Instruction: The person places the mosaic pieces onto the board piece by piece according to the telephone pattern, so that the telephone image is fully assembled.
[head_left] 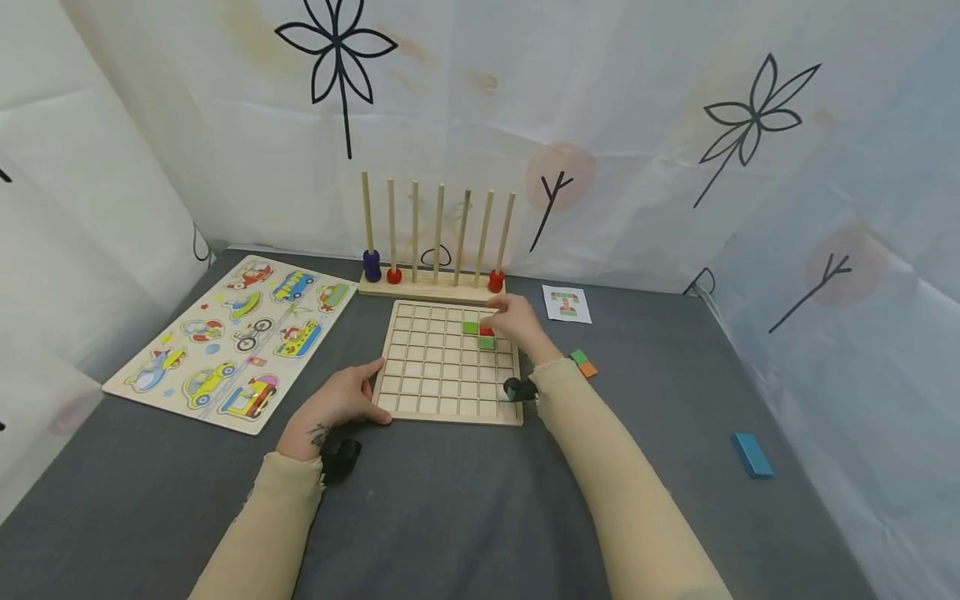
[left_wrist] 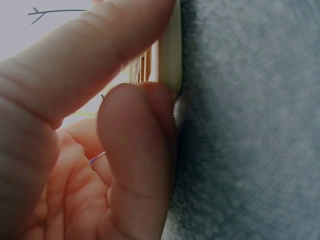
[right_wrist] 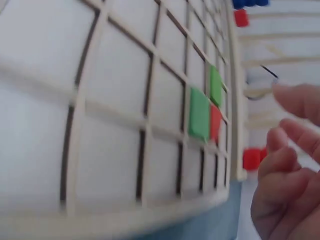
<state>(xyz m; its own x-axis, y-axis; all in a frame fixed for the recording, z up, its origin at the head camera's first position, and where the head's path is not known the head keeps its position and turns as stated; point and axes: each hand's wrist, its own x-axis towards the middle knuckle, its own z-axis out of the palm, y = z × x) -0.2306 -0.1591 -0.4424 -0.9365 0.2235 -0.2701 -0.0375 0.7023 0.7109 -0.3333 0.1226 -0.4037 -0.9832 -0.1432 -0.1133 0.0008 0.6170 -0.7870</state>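
A wooden grid board [head_left: 438,362] lies flat on the dark cloth. My left hand [head_left: 341,398] grips its near left corner, thumb at the front edge and fingers along the left edge. In the left wrist view the board's pale edge [left_wrist: 171,55] shows beside the thumb and bent fingers. Over the far right cells hovers my right hand [head_left: 517,323], its fingers loosely bent with nothing between them in the right wrist view. Under it, a red tile [right_wrist: 215,122] sits in a cell, with a green tile [right_wrist: 199,114] and another green tile [right_wrist: 215,86] in neighbouring cells.
Behind the board stands a peg rack [head_left: 435,287] with purple and red beads. A vehicle puzzle [head_left: 225,350] lies at the left. To the right are a pattern card [head_left: 567,305], a loose green tile [head_left: 578,357], an orange tile [head_left: 587,369] and a blue block [head_left: 752,456].
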